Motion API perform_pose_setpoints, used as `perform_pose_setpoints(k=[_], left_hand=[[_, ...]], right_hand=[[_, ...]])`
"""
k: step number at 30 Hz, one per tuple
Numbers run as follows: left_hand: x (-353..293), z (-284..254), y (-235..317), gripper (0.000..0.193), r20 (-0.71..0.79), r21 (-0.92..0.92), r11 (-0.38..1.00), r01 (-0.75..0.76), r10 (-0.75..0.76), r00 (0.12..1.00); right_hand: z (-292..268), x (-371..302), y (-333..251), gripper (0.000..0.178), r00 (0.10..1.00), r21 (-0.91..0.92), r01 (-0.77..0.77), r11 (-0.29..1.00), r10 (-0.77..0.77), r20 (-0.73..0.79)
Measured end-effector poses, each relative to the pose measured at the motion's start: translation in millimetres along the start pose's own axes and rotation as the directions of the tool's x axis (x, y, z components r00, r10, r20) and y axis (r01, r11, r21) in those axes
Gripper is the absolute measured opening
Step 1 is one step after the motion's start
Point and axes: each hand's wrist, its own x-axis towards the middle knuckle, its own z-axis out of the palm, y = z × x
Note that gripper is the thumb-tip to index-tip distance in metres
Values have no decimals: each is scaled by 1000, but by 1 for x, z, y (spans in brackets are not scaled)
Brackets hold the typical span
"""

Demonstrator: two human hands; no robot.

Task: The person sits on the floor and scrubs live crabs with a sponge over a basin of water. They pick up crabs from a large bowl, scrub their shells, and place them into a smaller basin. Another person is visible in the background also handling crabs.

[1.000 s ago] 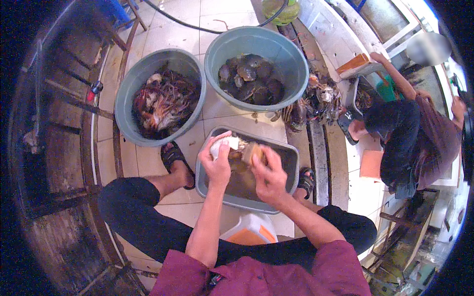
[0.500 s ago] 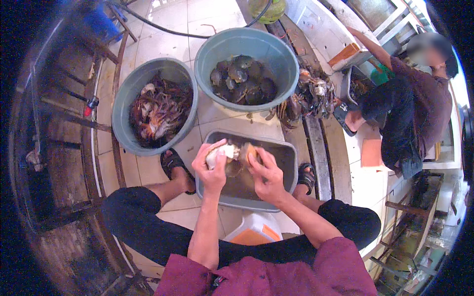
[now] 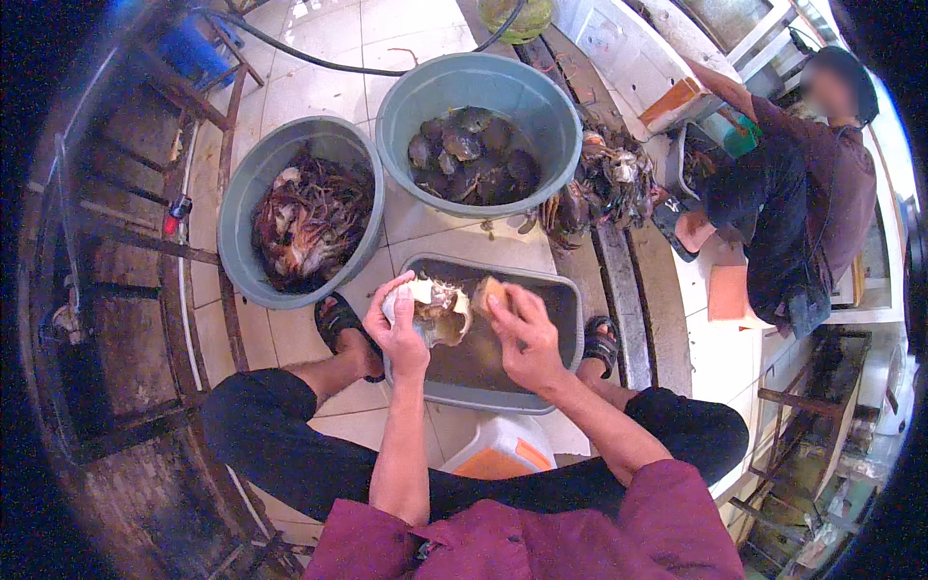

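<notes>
Tiled floor (image 3: 411, 253) under a grey tub (image 3: 577, 314) — left hand (image 3: 400, 333) grips a pale shell (image 3: 445, 324), right hand (image 3: 529, 338) pinches a brown block (image 3: 489, 292).

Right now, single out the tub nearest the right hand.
The rectangular grey tub, directly beneath the right hand; the left round tub and right round tub stand farther forward.

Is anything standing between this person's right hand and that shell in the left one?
Only the tan block that the right hand itself holds, close to the shell in the left hand. Nothing else visible stands between them, above the grey tub.
</notes>
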Motion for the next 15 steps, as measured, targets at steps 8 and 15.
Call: perform_pose_setpoints(k=[8, 15], left_hand=[[9, -10, -22, 26, -43, -38, 999, 5, -7, 999], [3, -5, -6, 24, -73, 17, 999, -40, 41, 996]], right_hand=[[-3, 12, -15, 48, 997, -1, 50, 999, -50, -55], [-3, 11, -19, 54, 996, 23, 81, 996, -80, -48]])
